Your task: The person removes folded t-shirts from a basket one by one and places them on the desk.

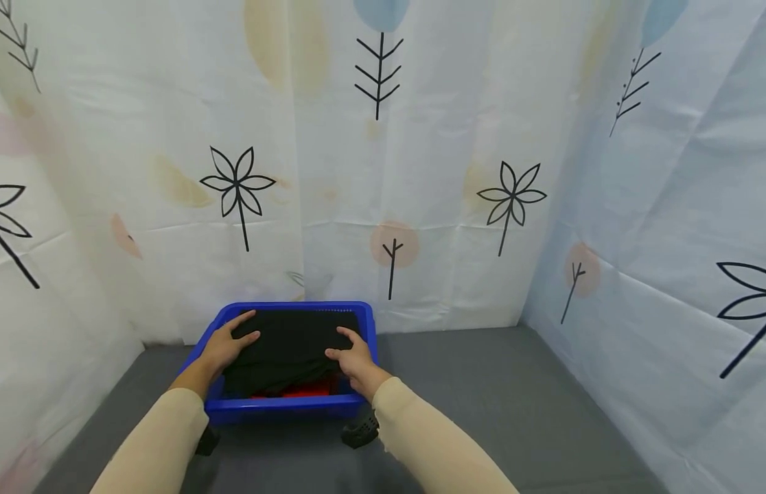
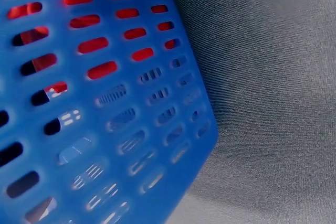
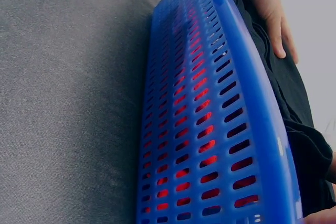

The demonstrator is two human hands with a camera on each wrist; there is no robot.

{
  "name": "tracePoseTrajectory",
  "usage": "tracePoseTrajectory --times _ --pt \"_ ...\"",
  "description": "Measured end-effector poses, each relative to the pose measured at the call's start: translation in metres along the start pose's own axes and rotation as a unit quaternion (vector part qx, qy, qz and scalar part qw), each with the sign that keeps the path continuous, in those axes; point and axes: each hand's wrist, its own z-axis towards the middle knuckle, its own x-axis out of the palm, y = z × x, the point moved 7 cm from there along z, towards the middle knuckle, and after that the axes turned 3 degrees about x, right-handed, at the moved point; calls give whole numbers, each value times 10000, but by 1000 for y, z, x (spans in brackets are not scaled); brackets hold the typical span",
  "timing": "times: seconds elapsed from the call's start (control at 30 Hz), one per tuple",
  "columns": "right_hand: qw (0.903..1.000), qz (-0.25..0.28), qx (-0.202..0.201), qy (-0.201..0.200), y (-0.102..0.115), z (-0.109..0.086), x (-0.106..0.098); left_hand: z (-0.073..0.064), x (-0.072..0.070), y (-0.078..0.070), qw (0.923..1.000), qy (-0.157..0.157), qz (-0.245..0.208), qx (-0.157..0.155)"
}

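A folded black cloth (image 1: 290, 339) lies in a blue plastic basket (image 1: 284, 405), on top of something red (image 1: 309, 390) that shows at the near side. My left hand (image 1: 225, 343) rests on the cloth's left side, thumb and fingers spread. From the right wrist view, that left hand (image 3: 265, 11) has its fingers stretched flat over the black cloth (image 3: 299, 87). At the cloth's right edge lies my right hand (image 1: 355, 360), thumb and index finger extended and apart. The left wrist view holds only the slotted basket wall (image 2: 105, 93), with red behind its holes.
The basket stands on a grey surface (image 1: 469, 391) close to a white printed curtain (image 1: 333, 171) at the back. More curtain (image 1: 679, 240) hangs along the right side. Dark wrist straps with small devices (image 1: 360, 431) sit below the wrists by the basket's front.
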Motion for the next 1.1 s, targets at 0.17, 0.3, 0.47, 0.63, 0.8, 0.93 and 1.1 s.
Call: tracePoseTrajectory --times 0.17,0.3,0.47,0.63,0.8,0.93,1.1 --pt "10000 -30 -37 51 4 -2 -3 1 0 -4 9999 -78 -58 -63" --pt "9999 21 -88 47 9 -2 -7 2 0 -9 9999 -144 -61 -65" --pt "9998 126 -45 115 12 -3 -10 0 1 -17 9998 -193 -93 -45" --pt "9999 -28 -162 31 17 -4 -16 -2 4 -21 9994 -248 -247 -42" --pt "9998 13 -183 65 19 -3 -22 -1 7 -26 9987 -249 -431 -53" --pt "9997 -38 -225 55 22 -4 -28 -2 8 -32 9989 -229 -401 -55" --pt "9996 -12 -279 60 25 -6 -35 -2 12 -42 9991 -234 -353 -52"
